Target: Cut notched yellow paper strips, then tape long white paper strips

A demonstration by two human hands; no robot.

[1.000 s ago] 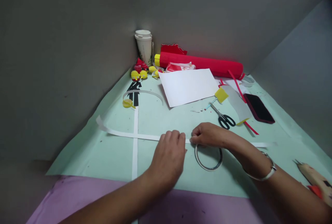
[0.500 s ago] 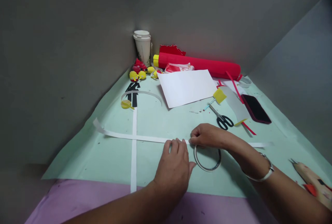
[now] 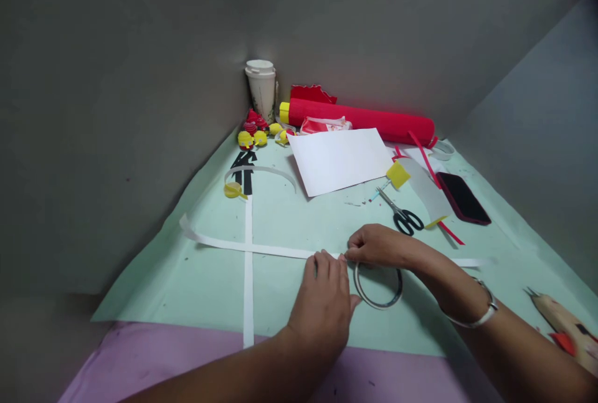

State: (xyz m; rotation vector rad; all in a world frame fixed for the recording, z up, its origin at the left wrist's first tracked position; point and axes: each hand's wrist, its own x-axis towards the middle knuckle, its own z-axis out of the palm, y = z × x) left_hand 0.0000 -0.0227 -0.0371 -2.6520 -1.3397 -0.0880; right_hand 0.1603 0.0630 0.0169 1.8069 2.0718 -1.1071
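A long white paper strip runs sideways over the mint-green sheet, its left end curled up. It crosses another white strip that points toward me. My left hand lies with fingers stretched and fingertips on the sideways strip. Just right of those fingertips, my right hand is closed in a pinch low over the same strip. From under its fingers shows a thin roll of tape, its upper rim hidden by the hand. What exactly sits between the right fingertips is hidden.
Black-handled scissors, a phone and a white paper sheet lie beyond my hands. Farther back are a red roll, a lidded cup and small yellow paper pieces. A glue gun-like tool lies right.
The whole view has shifted slightly, so things appear a little farther right. Both hands keep nearly the same places on the strip.
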